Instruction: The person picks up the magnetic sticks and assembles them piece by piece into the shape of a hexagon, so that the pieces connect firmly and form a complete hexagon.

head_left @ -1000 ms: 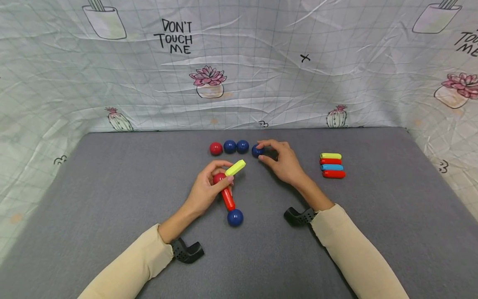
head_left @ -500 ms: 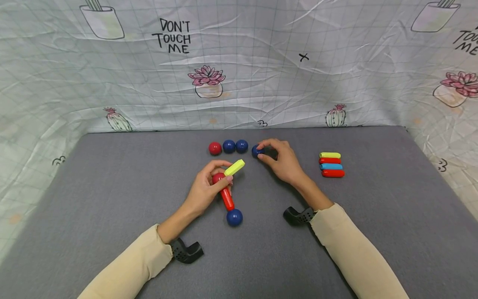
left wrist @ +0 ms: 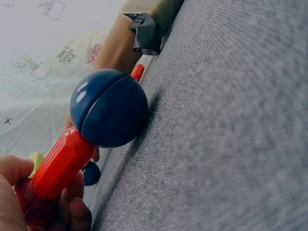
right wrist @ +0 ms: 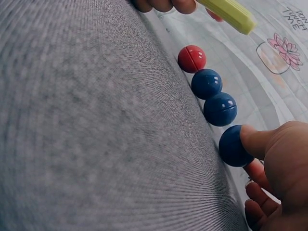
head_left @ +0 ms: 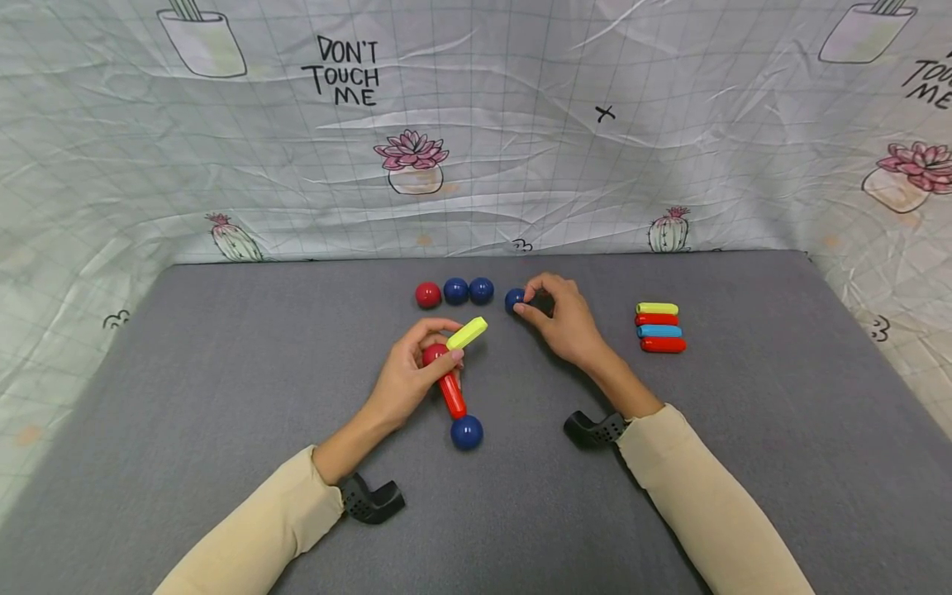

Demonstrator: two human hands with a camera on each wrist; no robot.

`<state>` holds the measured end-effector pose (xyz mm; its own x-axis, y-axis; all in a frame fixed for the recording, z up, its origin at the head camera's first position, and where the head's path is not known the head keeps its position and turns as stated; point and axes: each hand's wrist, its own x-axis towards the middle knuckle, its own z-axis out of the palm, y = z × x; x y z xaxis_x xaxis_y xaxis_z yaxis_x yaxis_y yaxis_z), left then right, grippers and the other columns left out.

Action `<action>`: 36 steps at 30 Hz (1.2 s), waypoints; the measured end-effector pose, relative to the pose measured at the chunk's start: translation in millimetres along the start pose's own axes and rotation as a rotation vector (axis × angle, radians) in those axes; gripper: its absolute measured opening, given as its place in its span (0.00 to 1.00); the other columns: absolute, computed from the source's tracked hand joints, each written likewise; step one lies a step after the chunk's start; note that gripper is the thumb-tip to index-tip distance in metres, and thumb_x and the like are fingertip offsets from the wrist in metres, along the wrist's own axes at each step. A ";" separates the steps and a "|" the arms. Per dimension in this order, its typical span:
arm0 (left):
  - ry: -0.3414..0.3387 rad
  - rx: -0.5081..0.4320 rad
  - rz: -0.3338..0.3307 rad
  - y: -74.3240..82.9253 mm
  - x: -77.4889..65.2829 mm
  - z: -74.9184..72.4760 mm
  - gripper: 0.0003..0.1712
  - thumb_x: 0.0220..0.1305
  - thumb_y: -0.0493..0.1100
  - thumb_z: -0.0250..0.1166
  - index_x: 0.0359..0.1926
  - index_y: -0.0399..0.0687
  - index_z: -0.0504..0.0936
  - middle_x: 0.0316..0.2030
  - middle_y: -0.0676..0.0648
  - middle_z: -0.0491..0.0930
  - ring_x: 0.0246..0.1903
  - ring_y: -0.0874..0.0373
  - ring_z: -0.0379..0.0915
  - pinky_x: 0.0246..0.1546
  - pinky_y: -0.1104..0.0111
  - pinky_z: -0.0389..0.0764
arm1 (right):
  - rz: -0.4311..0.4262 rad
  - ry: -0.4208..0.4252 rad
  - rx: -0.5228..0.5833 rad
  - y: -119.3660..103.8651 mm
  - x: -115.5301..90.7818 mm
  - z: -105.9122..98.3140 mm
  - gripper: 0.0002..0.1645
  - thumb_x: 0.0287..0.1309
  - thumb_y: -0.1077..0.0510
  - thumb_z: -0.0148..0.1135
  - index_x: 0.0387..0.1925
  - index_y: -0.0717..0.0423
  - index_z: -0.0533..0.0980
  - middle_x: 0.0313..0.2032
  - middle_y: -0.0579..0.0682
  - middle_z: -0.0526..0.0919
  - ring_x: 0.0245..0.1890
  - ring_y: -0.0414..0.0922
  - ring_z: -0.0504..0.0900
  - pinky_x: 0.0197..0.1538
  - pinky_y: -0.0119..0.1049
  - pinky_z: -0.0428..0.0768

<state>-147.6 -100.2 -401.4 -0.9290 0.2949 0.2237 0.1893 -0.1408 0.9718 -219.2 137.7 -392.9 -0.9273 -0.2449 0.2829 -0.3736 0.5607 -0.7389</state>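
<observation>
My left hand [head_left: 405, 372] grips a red ball [head_left: 433, 354] between thumb and fingers. From that ball a red stick [head_left: 452, 396] runs toward me and ends in a blue ball [head_left: 466, 433]. A yellow stick [head_left: 467, 333] points away to the upper right from the same red ball. In the left wrist view the blue end ball [left wrist: 109, 108] looms large over the grey cloth. My right hand [head_left: 565, 322] pinches a separate blue ball [right wrist: 234, 147] on the table, thumb on its near side, with part of the ball covered by the fingers.
Left of the pinched ball, a loose red ball [head_left: 428, 295] and two blue balls [head_left: 468, 290] line up near the back edge. At right lie several sticks side by side: yellow [head_left: 658, 309], red, blue [head_left: 659, 331] and red. A printed curtain [head_left: 521, 165] hangs behind the table [head_left: 223, 413].
My right thumb and finger have shifted slightly right, now on the right side of the blue ball, which has moved a little right too. My left hand stays still.
</observation>
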 end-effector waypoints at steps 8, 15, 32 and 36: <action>0.001 0.016 0.001 0.0 -0.1 0.3 0.18 0.63 0.31 0.61 0.54 0.33 0.71 0.31 0.36 0.76 0.25 0.56 0.75 0.24 0.71 0.77 | 0.014 0.004 0.020 0.3 0.1 -1.0 0.15 0.60 0.59 0.65 0.44 0.59 0.71 0.46 0.56 0.79 0.44 0.51 0.75 0.42 0.41 0.68; 0.002 0.017 -0.001 0.4 -0.3 0.5 0.18 0.63 0.30 0.61 0.54 0.32 0.71 0.32 0.34 0.76 0.25 0.56 0.75 0.25 0.71 0.77 | 0.006 -0.013 0.007 1.5 -0.5 0.1 0.23 0.62 0.60 0.63 0.58 0.59 0.72 0.49 0.57 0.78 0.47 0.51 0.75 0.46 0.45 0.72; 0.002 0.001 0.002 -1.6 0.4 -0.6 0.18 0.63 0.30 0.61 0.54 0.32 0.71 0.31 0.35 0.76 0.25 0.55 0.75 0.25 0.71 0.77 | -0.116 -0.080 -0.017 -7.6 0.5 -4.3 0.21 0.63 0.64 0.60 0.58 0.55 0.75 0.53 0.55 0.74 0.50 0.51 0.74 0.46 0.44 0.76; 0.046 0.015 0.016 -1.5 0.0 0.1 0.18 0.63 0.30 0.61 0.53 0.32 0.71 0.31 0.35 0.76 0.24 0.56 0.76 0.25 0.70 0.78 | -0.229 -0.149 -0.017 -17.4 -1.9 0.6 0.20 0.62 0.63 0.61 0.56 0.52 0.76 0.54 0.52 0.74 0.52 0.49 0.72 0.43 0.43 0.76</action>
<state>-147.8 -99.9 -402.8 -0.9395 0.2485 0.2359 0.2086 -0.1312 0.9691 -211.0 127.9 -380.9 -0.8056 -0.4796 0.3478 -0.5748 0.4902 -0.6552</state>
